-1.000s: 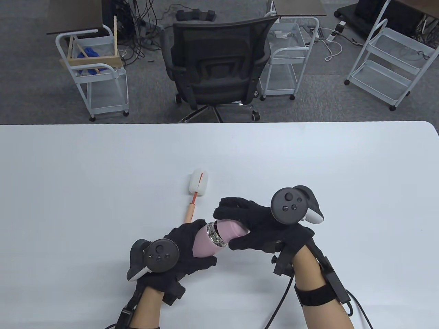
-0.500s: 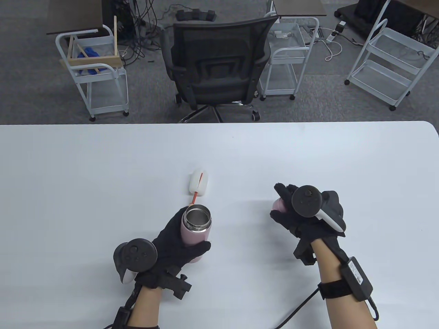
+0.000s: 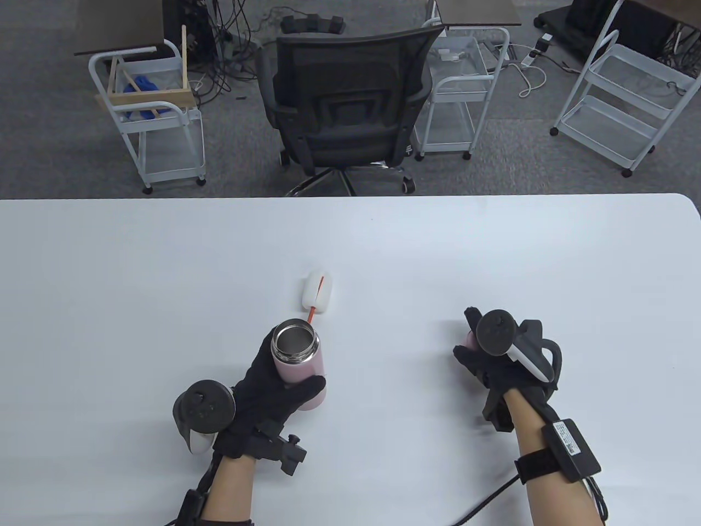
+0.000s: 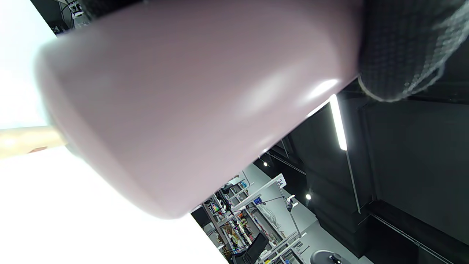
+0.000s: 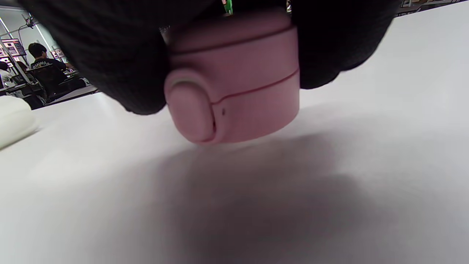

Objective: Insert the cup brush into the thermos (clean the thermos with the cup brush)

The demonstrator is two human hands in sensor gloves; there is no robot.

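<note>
My left hand [image 3: 274, 383] grips the pink thermos [image 3: 298, 359] upright on the table, its steel mouth open to the camera. The thermos body fills the left wrist view [image 4: 190, 102]. The cup brush [image 3: 317, 293] lies on the table just beyond the thermos, white sponge head far, orange stem toward me; its handle is hidden behind the thermos. My right hand [image 3: 493, 356] holds the pink lid [image 3: 469, 339] to the right, low over the table. In the right wrist view the lid [image 5: 234, 77] sits between my gloved fingers [image 5: 110, 55], just above the white surface.
The white table [image 3: 137, 285] spreads wide around both hands. Beyond its far edge stand a black office chair [image 3: 350, 104] and white wire carts [image 3: 148, 115].
My right hand took the lid off the thermos and carried it right and down toward the table. My left hand turned the thermos upright and shifted it slightly left.
</note>
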